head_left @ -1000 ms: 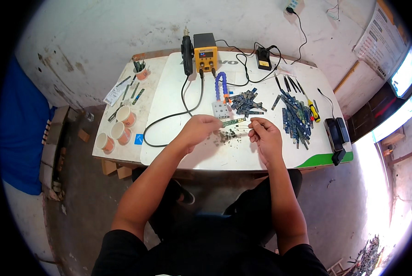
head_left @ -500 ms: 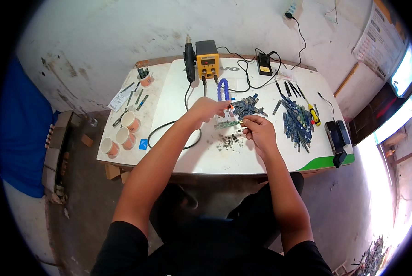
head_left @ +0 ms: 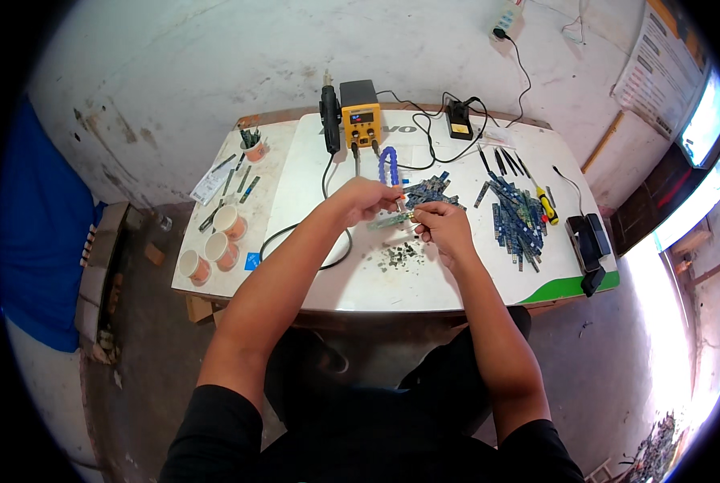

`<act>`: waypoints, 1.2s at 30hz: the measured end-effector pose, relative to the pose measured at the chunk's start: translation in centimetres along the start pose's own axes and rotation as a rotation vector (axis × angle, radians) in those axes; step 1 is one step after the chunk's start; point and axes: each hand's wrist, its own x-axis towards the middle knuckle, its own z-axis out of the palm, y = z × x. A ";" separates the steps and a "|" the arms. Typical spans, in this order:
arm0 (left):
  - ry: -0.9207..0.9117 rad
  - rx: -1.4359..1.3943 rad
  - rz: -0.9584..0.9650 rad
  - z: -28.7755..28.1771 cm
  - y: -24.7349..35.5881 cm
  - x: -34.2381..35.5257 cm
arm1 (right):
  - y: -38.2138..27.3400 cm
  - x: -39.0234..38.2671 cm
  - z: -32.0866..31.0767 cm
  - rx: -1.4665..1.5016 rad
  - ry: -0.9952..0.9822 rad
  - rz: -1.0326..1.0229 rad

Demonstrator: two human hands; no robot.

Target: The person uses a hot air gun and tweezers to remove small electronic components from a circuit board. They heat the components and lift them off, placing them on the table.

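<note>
Closest to me, the person's black sleeves (head_left: 215,427) run off the lower edge, and the lap is so dark that I can hardly part legs from clothing. Both bare forearms reach over the white tabletop (head_left: 360,288), whose front edge bends with the view.

On the table just short of the hands lies a scatter of small dark scraps (head_left: 400,257), too tiny to tell apart. Above it is a green circuit board strip (head_left: 386,222), its far end pale and blurred. The right hand (head_left: 440,225) has thumb and fingers drawn narrow, pinching the strip's right end, so that end is covered. The left hand (head_left: 366,200) has its fingers bent and nearly together, close over the strip; whether they grip anything I cannot tell, as the fingertips merge with what is behind.

To the left stand three paper cups (head_left: 230,223), the insides hard to make out. To the right a large heap of dark board strips (head_left: 518,213) lies overlapped, many half buried, beside a yellow screwdriver (head_left: 547,208) and a black case (head_left: 589,241). Just beyond the hands a smaller pile of strips (head_left: 436,190) sits beside a blue jointed hose (head_left: 388,165), its foot hidden by the left hand.

At the back stands a yellow and black station (head_left: 362,117) with a black hot-air gun (head_left: 330,121) beside it. On the wall, a power strip (head_left: 506,18) is near the upper edge.
</note>
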 end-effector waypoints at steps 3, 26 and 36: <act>0.007 -0.002 -0.013 0.4 0.3 -0.1 | 0.0 0.2 0.0 0.003 0.002 0.004; -0.045 0.044 -0.031 -0.6 0.4 0.1 | 0.2 0.8 0.5 0.091 -0.099 0.117; -0.066 0.058 -0.041 -0.8 0.4 -0.3 | 0.1 0.5 0.8 0.096 -0.099 0.100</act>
